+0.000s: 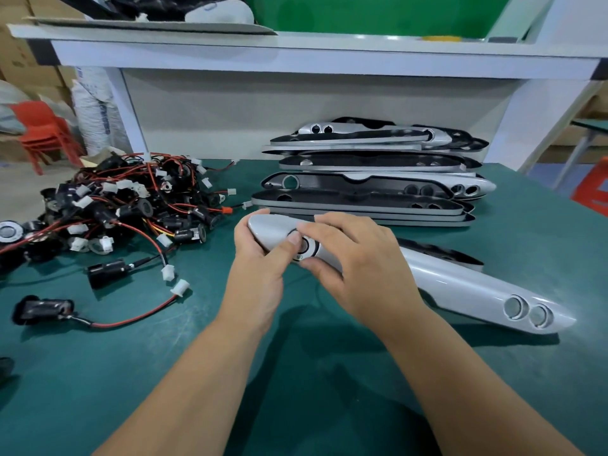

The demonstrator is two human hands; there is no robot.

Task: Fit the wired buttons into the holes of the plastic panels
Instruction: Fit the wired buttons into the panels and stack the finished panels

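Both my left hand (pixel 260 258) and right hand (pixel 355 268) grasp one panel (pixel 460 287) at frame centre, fingers curled round its blunt end, left thumb at the one fitted button (pixel 305 246), marked "OFF". Its long axis runs toward the lower right, where two holes (pixel 513 306) sit empty. Behind lies a stack (pixel 368 179) I cannot count; upper left, a pile (pixel 125 205), two loose buttons (pixel 105 269) below it.

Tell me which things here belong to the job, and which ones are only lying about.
For the job:
- panel, held by left hand and right hand
- button sitting in it
- pile of wired buttons
- stack of panels

Lying about:
- red chairs
- white sack
- cardboard on the shelf
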